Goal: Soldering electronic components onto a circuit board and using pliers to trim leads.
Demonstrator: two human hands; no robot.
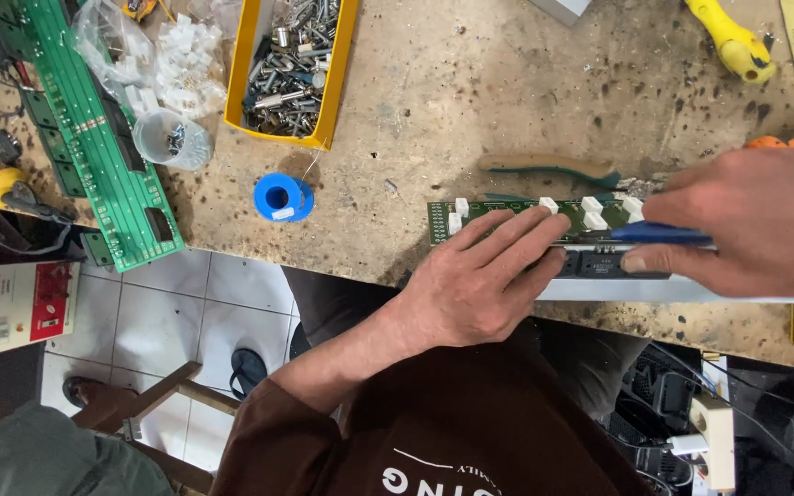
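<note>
Far left, a long green board point(94, 138) lies slanted over the bench point(470, 83) edge, glossy, ruled with pale tracks; beside it a crumpled clear bag point(163, 55) of white plastic connectors and a small clear cup point(172, 140); next, a yellow tray point(291, 69) heaped with dull grey metal screws and bolts; below it a blue spool point(282, 197), round, hollow core; bench top is worn, pitted, stained dark.

Centre: left hand point(480, 285) lies flat, fingers together and stretched out, pressing on a small green board point(507, 216) at the near bench edge; this board is narrow, studded with white square connectors; under it a pale metal strip point(673, 289) runs right.

Behind the board, pliers point(553, 168) with olive and teal handles lie flat.

Right: right hand point(746, 230), fingers pinched shut on a slim blue tool point(659, 233), its tip resting at the board's right end; top right, a yellow handle point(732, 41), smooth moulded plastic.
</note>
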